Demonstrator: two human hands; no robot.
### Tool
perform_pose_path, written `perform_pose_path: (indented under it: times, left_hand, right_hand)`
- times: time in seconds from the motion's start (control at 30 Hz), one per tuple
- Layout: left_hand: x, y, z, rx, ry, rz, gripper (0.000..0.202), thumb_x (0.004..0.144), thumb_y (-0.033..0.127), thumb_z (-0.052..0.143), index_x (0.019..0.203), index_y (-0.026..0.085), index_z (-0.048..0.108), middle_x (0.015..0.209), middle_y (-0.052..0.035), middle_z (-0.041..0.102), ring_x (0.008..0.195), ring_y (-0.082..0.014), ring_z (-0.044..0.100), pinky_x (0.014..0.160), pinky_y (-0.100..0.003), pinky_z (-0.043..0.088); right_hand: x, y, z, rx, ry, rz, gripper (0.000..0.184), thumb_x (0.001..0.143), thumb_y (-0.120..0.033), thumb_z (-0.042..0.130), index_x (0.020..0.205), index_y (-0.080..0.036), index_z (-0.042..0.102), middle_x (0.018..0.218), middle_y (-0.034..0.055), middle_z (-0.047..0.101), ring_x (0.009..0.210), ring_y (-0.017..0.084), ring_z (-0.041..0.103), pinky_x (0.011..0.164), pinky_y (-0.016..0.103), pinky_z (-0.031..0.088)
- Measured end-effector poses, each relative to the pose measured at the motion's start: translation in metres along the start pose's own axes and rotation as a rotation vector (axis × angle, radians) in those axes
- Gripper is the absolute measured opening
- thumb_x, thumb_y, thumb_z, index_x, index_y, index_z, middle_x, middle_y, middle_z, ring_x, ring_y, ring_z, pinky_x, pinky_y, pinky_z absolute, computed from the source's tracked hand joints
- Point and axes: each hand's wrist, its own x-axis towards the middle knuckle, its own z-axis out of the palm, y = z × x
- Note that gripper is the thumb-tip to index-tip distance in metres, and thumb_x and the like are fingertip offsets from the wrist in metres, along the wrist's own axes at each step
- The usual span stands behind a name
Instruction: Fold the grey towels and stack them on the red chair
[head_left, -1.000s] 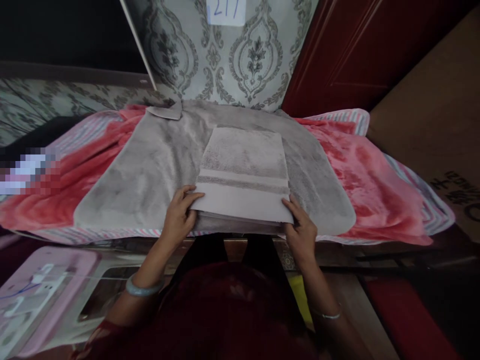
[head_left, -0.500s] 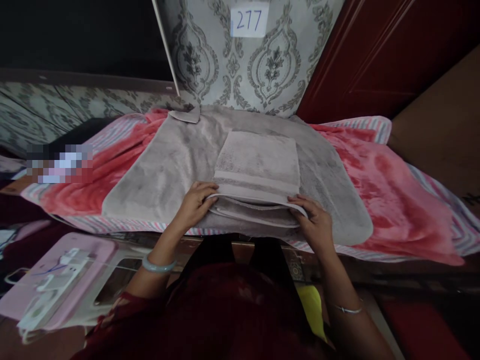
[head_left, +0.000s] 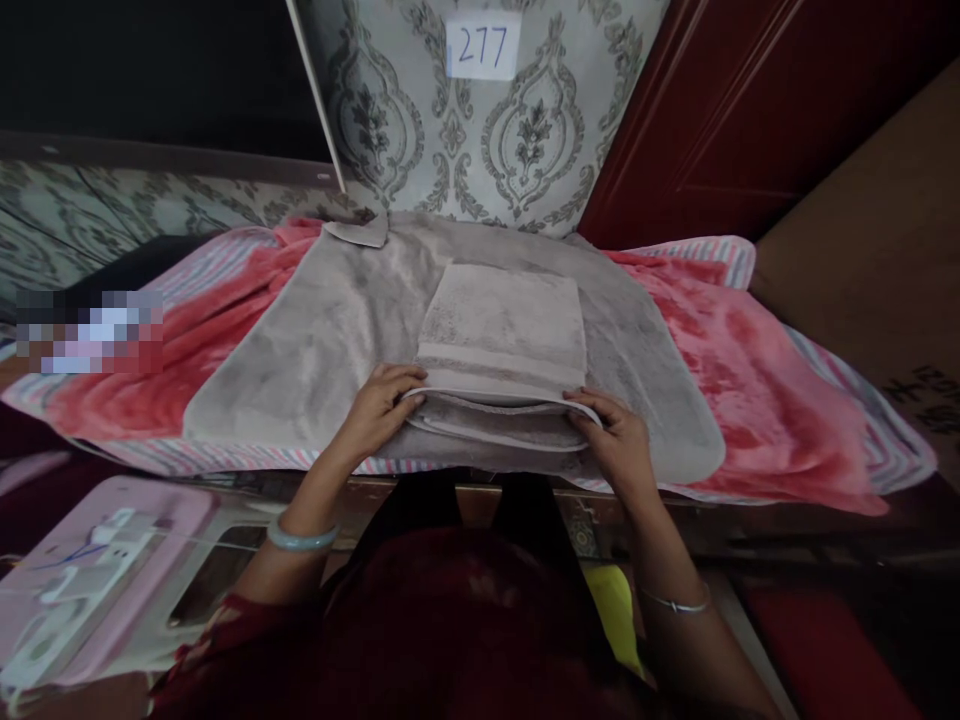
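Observation:
A folded grey towel point(head_left: 504, 330) with a paler band lies on a larger grey cloth point(head_left: 330, 330) spread over a pink blanket point(head_left: 742, 380). My left hand point(head_left: 379, 410) pinches the towel's near left corner, thumb on top. My right hand point(head_left: 615, 440) grips the near right corner. Between them the top layer is raised, so the lower layers show along the near edge.
Patterned wallpaper with a paper label reading 277 point(head_left: 484, 45) stands behind. A dark red door point(head_left: 720, 110) and a cardboard box point(head_left: 885, 230) are at the right. A pink case with white cables point(head_left: 82, 570) sits low on the left.
Both hands have lifted the towel's near edge off the layers beneath and drawn it slightly away from me. The camera has shifted a little.

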Motion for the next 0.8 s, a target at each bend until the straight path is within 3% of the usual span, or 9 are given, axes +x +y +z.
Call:
perform_pose_path:
  times: [0.47,0.67,0.8]
  left_hand:
    - [0.014,-0.001,-0.023,-0.097,-0.248,-0.061,0.021,0.089,0.022,0.061,0.101,0.029,0.077,0.12,-0.0047,0.071,0.115,-0.0222,0.063,0.107,-0.046,0.048]
    - [0.009,0.002,-0.028,-0.083,-0.266,-0.034,0.027,0.088,0.018,0.059,0.108,0.028,0.075,0.129,-0.005,0.067,0.123,-0.0227,0.059,0.109,-0.046,0.047]
    - [0.004,0.007,-0.021,0.013,-0.228,0.007,0.032,0.084,0.012,0.057,0.11,0.026,0.071,0.128,-0.0068,0.066,0.122,-0.0236,0.059,0.108,-0.048,0.047]
  right_hand:
    - [0.002,0.014,0.0,-0.03,0.029,0.057,0.026,0.075,-0.045,0.071,0.091,-0.028,0.082,0.102,0.0062,0.079,0.106,0.032,0.07,0.099,0.051,0.051]
    - [0.003,0.014,0.002,-0.027,0.041,0.128,0.029,0.072,-0.047,0.073,0.089,-0.026,0.082,0.102,0.0067,0.078,0.099,0.032,0.071,0.093,0.05,0.054]
    - [0.004,0.014,0.002,-0.016,0.054,0.126,0.029,0.071,-0.048,0.073,0.088,-0.026,0.082,0.098,0.0062,0.079,0.098,0.032,0.071,0.092,0.049,0.054]
